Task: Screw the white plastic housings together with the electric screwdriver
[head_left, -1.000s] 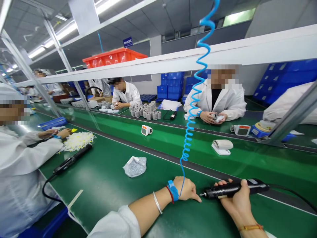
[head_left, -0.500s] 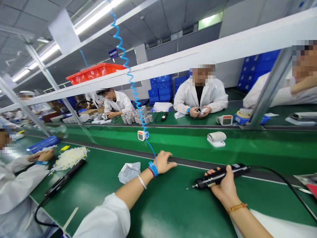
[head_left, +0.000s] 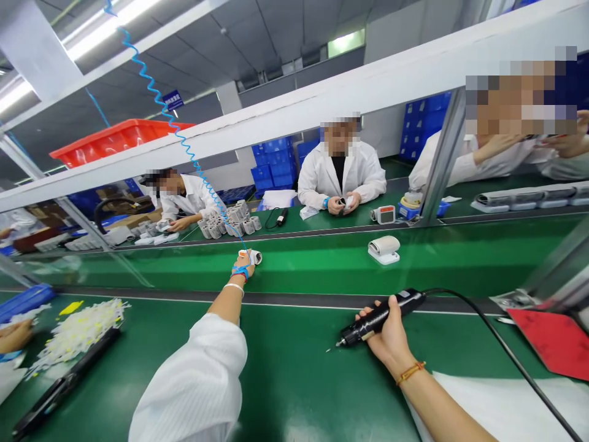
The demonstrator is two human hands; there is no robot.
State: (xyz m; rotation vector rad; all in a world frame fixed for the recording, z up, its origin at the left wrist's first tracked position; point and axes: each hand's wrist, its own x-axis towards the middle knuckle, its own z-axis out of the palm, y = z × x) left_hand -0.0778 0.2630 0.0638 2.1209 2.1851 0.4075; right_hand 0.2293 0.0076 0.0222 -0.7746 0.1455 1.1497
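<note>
My left hand (head_left: 243, 265) reaches out to the green belt (head_left: 313, 264) and its fingers are closed on a small white device with a grey cuff (head_left: 256, 257). A blue strap circles that wrist. In my right hand (head_left: 390, 337) lies a black electric screwdriver (head_left: 377, 318), its tip pointing left above the green table (head_left: 294, 374). A tiny screw-like piece (head_left: 328, 350) shows just beyond the tip. Another white device with a rolled cuff (head_left: 384, 249) sits on the belt, right of my left hand.
White and yellow small parts (head_left: 83, 331) and a second black screwdriver (head_left: 69, 380) lie at left. A red sheet (head_left: 552, 341) and white sheet (head_left: 506, 402) are at right. Co-workers (head_left: 340, 172) sit across the belt. A coiled blue cord (head_left: 184, 142) hangs down.
My left hand has moved forward from the table edge to the device on the belt and closed on it. The view has shifted right. My right hand still holds the screwdriver.
</note>
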